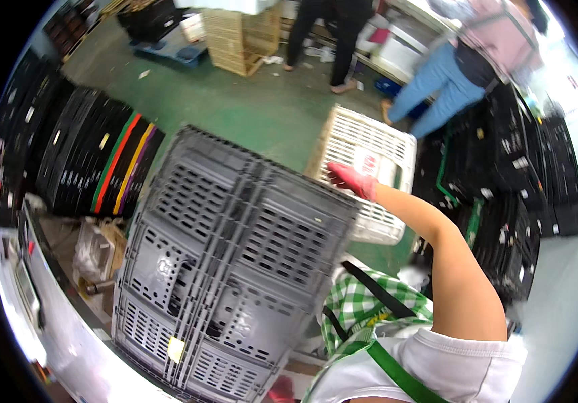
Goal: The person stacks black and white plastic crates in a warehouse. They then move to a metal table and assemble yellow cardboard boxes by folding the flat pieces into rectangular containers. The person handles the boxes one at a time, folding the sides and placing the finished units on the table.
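A wide load of grey folded plastic crates (282, 235), with slotted panels and a ribbed seam down the middle, stands tilted in front of me. A small yellow label (175, 349) is stuck near its lower end. My right hand (353, 180), in a red glove, is at the far right corner of the crates with its fingers bent at the edge. Low by the near edge, a bit of red glove shows on my left hand (282, 389); the crates hide its fingers. Just beyond my right hand stands a white slatted crate (366, 144).
Black folded crates (87, 151), some with coloured stripes, are stacked at the left. More black crates (497, 161) line the right. A metal worktop (80, 356) runs along the lower left. Two people stand at the back, near a tan crate (238, 40) and a blue pallet (168, 50).
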`<state>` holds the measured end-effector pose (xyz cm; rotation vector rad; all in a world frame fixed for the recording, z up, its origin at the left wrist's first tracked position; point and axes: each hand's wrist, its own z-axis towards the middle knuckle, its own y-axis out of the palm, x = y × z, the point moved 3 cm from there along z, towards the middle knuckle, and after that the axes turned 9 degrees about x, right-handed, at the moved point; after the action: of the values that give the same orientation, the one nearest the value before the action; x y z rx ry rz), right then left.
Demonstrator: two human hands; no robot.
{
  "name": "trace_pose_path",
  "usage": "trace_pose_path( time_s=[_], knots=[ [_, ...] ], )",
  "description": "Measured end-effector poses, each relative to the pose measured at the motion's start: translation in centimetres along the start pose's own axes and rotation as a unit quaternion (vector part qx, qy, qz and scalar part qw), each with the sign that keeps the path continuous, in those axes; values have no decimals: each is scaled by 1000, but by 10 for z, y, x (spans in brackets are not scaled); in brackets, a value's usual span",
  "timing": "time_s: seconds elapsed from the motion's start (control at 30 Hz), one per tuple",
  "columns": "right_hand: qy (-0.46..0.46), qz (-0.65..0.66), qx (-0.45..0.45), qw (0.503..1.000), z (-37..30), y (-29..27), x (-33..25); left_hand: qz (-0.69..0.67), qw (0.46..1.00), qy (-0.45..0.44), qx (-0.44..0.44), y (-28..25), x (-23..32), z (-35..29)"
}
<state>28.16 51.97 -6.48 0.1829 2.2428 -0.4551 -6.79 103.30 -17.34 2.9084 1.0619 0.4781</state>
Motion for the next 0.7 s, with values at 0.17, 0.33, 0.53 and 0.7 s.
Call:
trace_pose_path(
  time_s=[0.17,0.33,0.53,0.7],
  knots=[
    [-32,-281,379,881,-164,-116,73,126,985,-76,-88,-11,-38,-7],
    [131,-112,346,922,-161,-146,203,245,946,-40,-208,62,-26,35],
    [33,-92,182,978,-138,-122,174,600,644,377,-288,280,-22,-23],
    [58,27,287,956,-145,-156,172,577,529,608,-132,430,-36,-114]
  ],
)
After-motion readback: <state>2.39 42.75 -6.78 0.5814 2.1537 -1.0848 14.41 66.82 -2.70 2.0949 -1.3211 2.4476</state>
